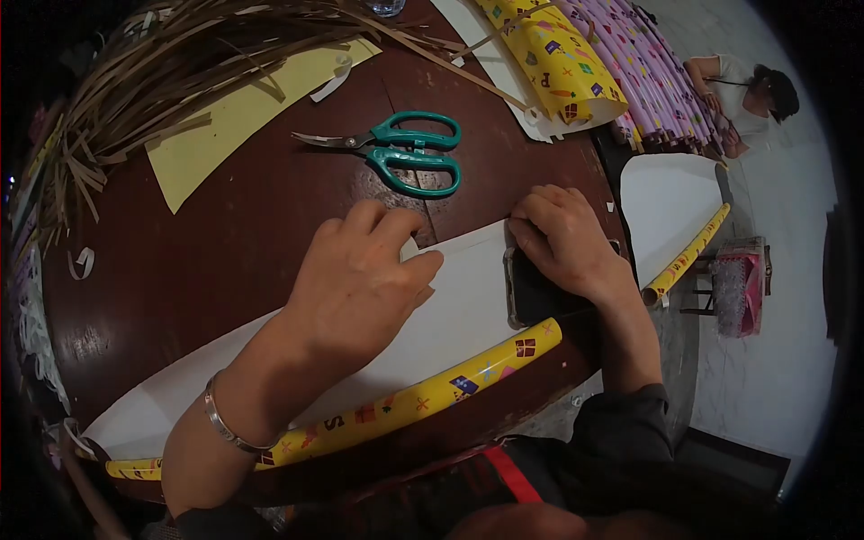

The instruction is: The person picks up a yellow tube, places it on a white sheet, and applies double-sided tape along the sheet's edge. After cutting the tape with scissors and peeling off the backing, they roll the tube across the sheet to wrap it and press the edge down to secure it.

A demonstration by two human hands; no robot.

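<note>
**Hands press white sheet flat beside a yellow roll**

Left hand (360,279) lies palm down on the white sheet (450,315), fingers curled loosely together and gripping nothing, a metal bracelet (225,423) on its wrist. The right hand (562,238) rests at the sheet's far edge, fingers bent over the top of a dark phone (531,292) that lies on the paper; whether it grips the phone or only presses on it cannot be told.

The sheet spreads across the near part of the dark wooden counter (225,243), its near edge rolled into a yellow patterned roll (423,400). Beyond the hands, green-handled scissors (405,153) lie shut on the wood. A pale yellow sheet (234,117) and a heap of thin brown strips (162,63) sit further left. More yellow patterned paper (558,58) and purple rolls (648,72) lie at the far right, near another person (747,94) seated on the floor.
</note>
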